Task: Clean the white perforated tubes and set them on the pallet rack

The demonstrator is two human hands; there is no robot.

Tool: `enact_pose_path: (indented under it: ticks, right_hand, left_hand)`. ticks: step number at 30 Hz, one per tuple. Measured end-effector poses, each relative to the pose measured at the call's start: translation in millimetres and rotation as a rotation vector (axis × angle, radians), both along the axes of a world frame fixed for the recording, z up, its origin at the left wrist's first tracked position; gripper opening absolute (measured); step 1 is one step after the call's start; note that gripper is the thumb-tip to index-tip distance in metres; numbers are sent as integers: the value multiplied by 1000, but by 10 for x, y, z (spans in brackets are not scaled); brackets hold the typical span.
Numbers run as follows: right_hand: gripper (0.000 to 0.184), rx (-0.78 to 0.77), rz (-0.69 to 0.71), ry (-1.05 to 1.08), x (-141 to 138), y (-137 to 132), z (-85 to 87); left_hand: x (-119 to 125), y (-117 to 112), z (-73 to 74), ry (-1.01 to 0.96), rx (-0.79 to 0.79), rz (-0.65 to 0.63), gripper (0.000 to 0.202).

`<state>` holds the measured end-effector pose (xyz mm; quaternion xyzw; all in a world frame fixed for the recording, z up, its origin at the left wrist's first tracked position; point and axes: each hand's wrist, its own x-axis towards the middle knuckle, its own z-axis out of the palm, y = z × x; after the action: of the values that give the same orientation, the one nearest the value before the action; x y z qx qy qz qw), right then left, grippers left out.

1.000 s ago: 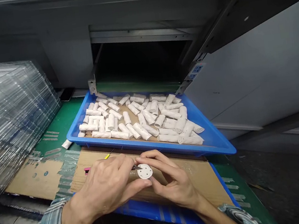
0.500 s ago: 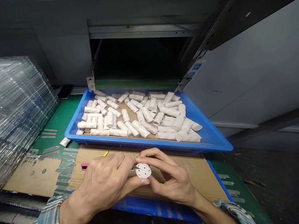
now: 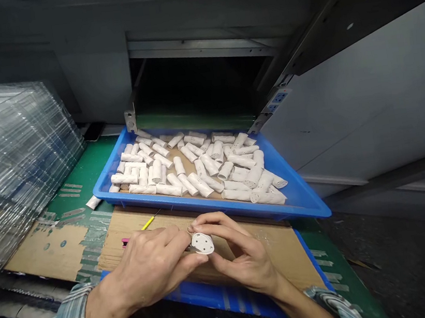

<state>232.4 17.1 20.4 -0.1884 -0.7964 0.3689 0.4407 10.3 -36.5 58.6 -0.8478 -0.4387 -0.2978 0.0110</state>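
Cardboard lies below — left hand pinching a metal tool, right hand a white holed piece.

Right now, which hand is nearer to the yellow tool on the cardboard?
Left. The left hand is just on the near side of the yellow tool; the right hand is farther off, to its right.

clear plastic stack at left of my view; dark flat slab just beside it, identity i cannot tell; blue-socketed power strip right of dark opening; grey panel farther right.
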Motion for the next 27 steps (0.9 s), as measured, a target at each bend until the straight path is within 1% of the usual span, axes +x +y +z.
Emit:
enact_pose_path:
  ticks: [3,5,10,14,17,22,27]
  right_hand:
    - [43,-75,47,1,18,-3,-32]
    - [39,-116,71,1,25,-4,-67]
    - [34,-152,54,53,19,5,-108]
    - [36,-91,9,19,8,1,-75]
    - [39,-27,-8,7,-4,-9,-62]
    - [39,23,-51,68,-27,-16,-71]
    - [39,128,-109,41,-33,-11,-40]
  left_hand:
    - [-17,2,-24,-83,-35,-14,35]
    - [-34,-4,-31,-105,-61,-28,31]
    - [-45,-34,-34,-69,-34,5,27]
    - [4,-57,-22,14,43,74,34]
    - [46,-70,-6,39,97,122,38]
    - [73,-81,6,44,56,117,37]
    - [64,-92,8,58,25,144,41]
